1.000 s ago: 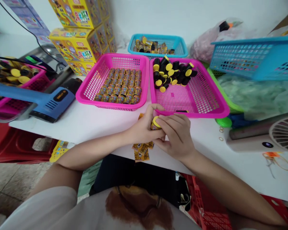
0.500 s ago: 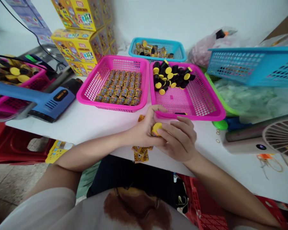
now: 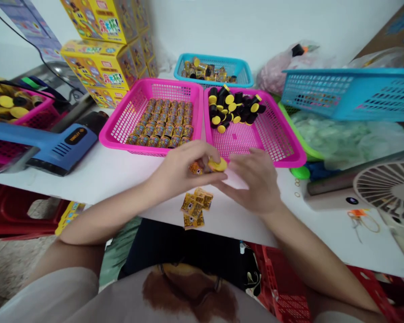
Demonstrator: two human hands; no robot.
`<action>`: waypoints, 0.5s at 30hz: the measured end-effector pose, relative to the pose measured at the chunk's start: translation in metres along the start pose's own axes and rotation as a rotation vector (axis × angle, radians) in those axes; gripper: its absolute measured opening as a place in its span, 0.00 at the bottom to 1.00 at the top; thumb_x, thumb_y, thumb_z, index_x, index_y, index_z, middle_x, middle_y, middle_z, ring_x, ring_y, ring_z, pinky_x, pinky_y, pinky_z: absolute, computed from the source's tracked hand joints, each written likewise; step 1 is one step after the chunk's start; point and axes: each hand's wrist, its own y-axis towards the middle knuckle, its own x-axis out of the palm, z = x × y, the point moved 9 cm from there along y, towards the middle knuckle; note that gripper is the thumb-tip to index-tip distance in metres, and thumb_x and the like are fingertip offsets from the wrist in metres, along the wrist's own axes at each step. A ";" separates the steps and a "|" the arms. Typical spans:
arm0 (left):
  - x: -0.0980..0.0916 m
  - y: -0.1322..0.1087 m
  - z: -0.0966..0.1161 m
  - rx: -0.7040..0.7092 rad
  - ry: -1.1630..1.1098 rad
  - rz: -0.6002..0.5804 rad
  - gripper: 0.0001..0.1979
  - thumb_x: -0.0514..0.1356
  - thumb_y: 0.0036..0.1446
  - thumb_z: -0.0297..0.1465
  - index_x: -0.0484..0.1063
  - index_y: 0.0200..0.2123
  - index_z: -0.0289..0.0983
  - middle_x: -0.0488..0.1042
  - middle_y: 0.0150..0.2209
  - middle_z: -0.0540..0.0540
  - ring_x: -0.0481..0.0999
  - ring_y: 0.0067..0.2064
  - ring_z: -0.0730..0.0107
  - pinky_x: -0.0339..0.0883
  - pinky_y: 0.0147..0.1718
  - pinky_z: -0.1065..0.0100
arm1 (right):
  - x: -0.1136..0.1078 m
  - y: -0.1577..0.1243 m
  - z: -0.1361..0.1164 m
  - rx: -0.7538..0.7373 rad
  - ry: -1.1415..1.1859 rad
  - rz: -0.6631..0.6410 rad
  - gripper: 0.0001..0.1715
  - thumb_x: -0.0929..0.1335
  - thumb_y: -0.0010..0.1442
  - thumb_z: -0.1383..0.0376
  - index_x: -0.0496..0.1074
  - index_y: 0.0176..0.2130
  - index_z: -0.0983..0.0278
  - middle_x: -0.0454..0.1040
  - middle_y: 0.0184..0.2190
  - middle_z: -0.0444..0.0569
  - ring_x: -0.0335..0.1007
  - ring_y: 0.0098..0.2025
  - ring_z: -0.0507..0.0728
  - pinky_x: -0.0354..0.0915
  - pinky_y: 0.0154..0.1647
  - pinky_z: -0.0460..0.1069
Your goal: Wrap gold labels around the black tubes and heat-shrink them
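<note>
A small cup with a yellow end [image 3: 218,165] is pinched between the thumb and fingers of my left hand [image 3: 183,166], above the table in front of the pink baskets. Most of its body is hidden by the fingers. Just to the right, my right hand [image 3: 256,181] has its fingers apart, slightly blurred, with nothing seen in them. Below the hands lie several printed orange-yellow labels [image 3: 192,207] in a loose pile. Another orange label [image 3: 195,168] shows beside the left fingers.
The left pink basket [image 3: 116,140] holds rows of labelled cups; the right pink basket [image 3: 283,148] holds loose black-and-yellow cups. Behind stands a blue basket [image 3: 247,72]. A blue heat gun [image 3: 62,146] lies left, near yellow boxes [image 3: 94,63]. At right is a fan [image 3: 390,188].
My right hand has come away from the cup to the right and opened. My left hand keeps the cup, shifted slightly left and up. The whole view has also moved a little.
</note>
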 end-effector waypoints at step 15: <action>-0.083 0.144 -0.204 -0.377 0.499 -0.012 0.12 0.76 0.48 0.38 0.78 0.24 0.39 0.69 0.17 0.52 0.74 0.29 0.66 0.74 0.41 0.59 | 0.064 -0.025 0.157 0.810 0.189 -1.092 0.21 0.72 0.58 0.54 0.85 0.47 0.59 0.85 0.47 0.47 0.82 0.50 0.65 0.75 0.57 0.57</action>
